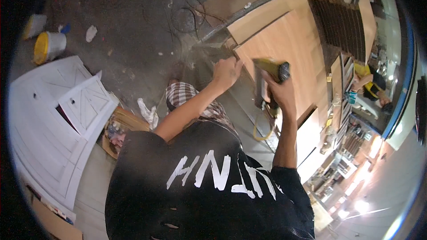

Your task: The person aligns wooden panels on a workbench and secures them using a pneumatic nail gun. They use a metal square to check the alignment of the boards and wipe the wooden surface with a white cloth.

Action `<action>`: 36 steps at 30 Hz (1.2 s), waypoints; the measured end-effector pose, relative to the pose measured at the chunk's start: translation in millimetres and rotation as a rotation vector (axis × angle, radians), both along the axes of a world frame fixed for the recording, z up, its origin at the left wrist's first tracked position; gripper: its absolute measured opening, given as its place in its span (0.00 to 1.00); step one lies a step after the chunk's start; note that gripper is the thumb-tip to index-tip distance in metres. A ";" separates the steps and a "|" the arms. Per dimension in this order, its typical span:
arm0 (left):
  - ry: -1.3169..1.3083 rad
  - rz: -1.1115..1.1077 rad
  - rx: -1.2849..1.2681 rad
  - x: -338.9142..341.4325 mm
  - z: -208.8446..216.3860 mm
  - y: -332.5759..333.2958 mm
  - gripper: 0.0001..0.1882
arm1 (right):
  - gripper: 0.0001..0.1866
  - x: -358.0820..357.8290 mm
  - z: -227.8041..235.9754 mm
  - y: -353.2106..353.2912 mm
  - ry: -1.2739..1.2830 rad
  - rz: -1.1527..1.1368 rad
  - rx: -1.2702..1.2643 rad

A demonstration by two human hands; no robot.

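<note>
A nail gun (268, 66), yellow and black and slightly blurred, is gripped in my right hand (283, 90) over the near edge of a large light-brown wooden panel (291, 40). From its lower end a yellow air hose (263, 138) curves down. My left hand (226, 74) is closed, its fingers curled at the panel's edge near the corner, left of the nail gun. Whatever lies between those fingers is hidden.
Stacked boards (340, 24) stand beyond the panel. Another person (373, 82) works at the far right. White panelled doors (66, 115) lie at left, near a white bucket (55, 46) with yellow inside. A dark cable (193, 11) lies on the floor.
</note>
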State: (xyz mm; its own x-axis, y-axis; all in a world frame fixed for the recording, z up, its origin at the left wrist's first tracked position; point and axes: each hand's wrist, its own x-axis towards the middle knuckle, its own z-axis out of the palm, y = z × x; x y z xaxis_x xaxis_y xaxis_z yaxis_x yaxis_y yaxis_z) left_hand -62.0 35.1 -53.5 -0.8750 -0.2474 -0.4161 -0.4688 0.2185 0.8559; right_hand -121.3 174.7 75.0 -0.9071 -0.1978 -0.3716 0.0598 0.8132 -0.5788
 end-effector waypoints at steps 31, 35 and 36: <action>0.638 -0.939 -0.497 -185.7 -28.9 425.2 0.38 | 0.14 -147.1 -10.8 482.0 -0.295 -0.486 -0.331; 0.562 -1.080 -0.782 -186.3 -11.4 425.7 0.45 | 0.13 -152.7 -25.8 482.4 -0.289 -0.488 -0.271; 0.556 -1.067 -0.782 -186.4 -8.9 426.5 0.45 | 0.13 -153.4 -29.9 484.0 -0.286 -0.486 -0.261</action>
State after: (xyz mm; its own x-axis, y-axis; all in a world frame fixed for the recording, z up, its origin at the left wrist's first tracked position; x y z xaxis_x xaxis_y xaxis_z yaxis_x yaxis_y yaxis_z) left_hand -248.4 461.6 -62.3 -0.7857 0.6178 -0.0311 0.5657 0.7380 0.3679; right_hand -274.7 658.7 45.0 -0.7880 0.0954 -0.6082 0.5696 0.4881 -0.6613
